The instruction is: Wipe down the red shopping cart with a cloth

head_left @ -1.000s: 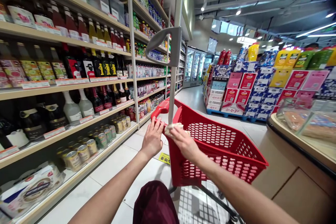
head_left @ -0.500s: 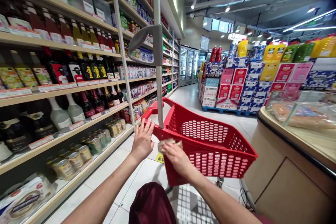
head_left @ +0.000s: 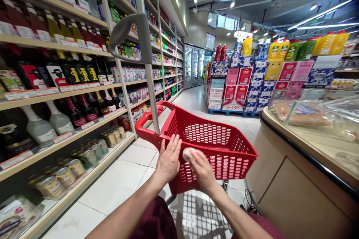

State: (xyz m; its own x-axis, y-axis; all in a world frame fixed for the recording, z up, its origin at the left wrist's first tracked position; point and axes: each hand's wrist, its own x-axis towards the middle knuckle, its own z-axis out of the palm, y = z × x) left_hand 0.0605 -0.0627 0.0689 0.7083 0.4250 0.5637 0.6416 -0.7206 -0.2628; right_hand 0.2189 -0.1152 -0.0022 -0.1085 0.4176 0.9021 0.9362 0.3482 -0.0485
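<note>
A red plastic shopping cart basket (head_left: 235, 154) with perforated sides stands in front of me. My left hand (head_left: 168, 160) lies flat, fingers extended, against its near side just below the rim. To the right of it, my right hand (head_left: 203, 168) presses a crumpled off-white cloth (head_left: 188, 153) against the same side; much of the cloth is hidden under the fingers. The cart's red handle (head_left: 143, 124) curves out at the left. From there rises a metal pole (head_left: 152, 93) carrying a grey plastic loop grip (head_left: 134, 41).
Shelves of bottles and cans (head_left: 75, 90) line the left. A rounded counter (head_left: 283, 179) with packaged food borders the right, cables (head_left: 249, 202) at its foot. Stacked drink cartons (head_left: 235, 91) stand ahead, with glass-door fridges (head_left: 193, 63) beyond. White floor tiles (head_left: 112, 188) lie between.
My left hand has moved right, from beside the handle to the basket's side. The right hand has slid the cloth along the basket. The view has shifted, so the cart appears further left.
</note>
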